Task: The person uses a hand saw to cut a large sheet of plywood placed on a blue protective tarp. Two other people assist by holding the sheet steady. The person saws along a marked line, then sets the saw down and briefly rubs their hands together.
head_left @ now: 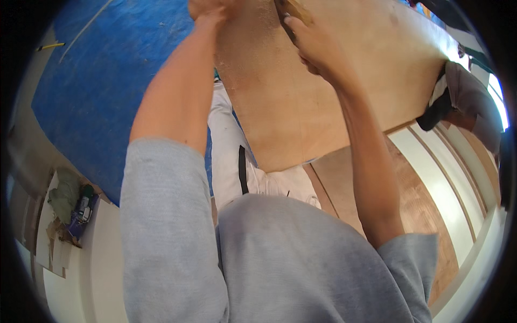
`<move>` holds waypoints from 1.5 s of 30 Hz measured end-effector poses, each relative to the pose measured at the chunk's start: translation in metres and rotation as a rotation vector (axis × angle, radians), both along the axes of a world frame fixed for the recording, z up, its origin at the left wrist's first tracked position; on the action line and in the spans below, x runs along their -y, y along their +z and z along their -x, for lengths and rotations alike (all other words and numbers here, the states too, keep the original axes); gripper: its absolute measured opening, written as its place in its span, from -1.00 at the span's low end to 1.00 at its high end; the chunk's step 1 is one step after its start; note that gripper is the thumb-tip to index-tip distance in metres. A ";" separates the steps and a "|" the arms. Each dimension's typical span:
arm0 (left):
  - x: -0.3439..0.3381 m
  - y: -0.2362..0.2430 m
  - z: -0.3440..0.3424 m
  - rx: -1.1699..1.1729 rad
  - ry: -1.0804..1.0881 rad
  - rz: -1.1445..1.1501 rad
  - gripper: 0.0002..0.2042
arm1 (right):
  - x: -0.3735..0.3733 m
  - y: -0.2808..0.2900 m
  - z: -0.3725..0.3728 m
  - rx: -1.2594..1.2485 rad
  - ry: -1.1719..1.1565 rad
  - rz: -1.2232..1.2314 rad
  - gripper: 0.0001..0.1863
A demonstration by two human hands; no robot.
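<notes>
- Across the far middle and right, a wide wooden board (pixel 291 113) is stretching out, its near edge lying close to the person's white trousers (pixel 226 142); pale specks (pixel 256 24) are dusting its far left part.
- At the far middle, the right hand (pixel 318 46) is gripping a dark tool (pixel 286 24) with a tan part, holding it at the board; its far end is running out of sight, so I cannot tell its kind.
- Farther left, the left hand (pixel 210 8) is showing only partly, by the board's left edge; I cannot tell whether it is gripping anything.
- Over the far left, a blue sheet (pixel 124 70) is covering the floor, with a thin yellow stick (pixel 51 47) lying near its left edge.
- On the near left, a green cloth (pixel 64 196) is lying among odds and ends.
- Along the right, another person (pixel 468 89) in dark clothing is staying beside the board.
</notes>
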State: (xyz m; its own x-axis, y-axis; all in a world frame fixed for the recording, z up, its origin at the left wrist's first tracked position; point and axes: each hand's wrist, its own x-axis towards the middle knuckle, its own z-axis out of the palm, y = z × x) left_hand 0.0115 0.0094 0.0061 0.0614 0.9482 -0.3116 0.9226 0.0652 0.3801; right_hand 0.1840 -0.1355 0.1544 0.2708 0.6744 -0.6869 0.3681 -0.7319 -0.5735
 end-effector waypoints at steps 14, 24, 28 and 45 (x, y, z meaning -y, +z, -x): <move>-0.003 0.017 0.001 -0.016 0.000 0.016 -0.27 | 0.139 0.190 0.044 0.167 -0.106 0.178 -0.53; -0.003 0.006 0.002 -0.074 -0.004 -0.141 -0.27 | 0.049 -0.012 0.006 0.124 0.070 -0.266 -0.66; -0.003 0.018 0.011 0.010 -0.007 -0.004 -0.26 | 0.157 0.171 0.040 0.157 -0.062 0.262 -0.44; -0.008 0.036 0.002 -0.091 -0.078 0.089 -0.26 | 0.051 0.018 0.030 0.086 -0.057 -0.298 -0.43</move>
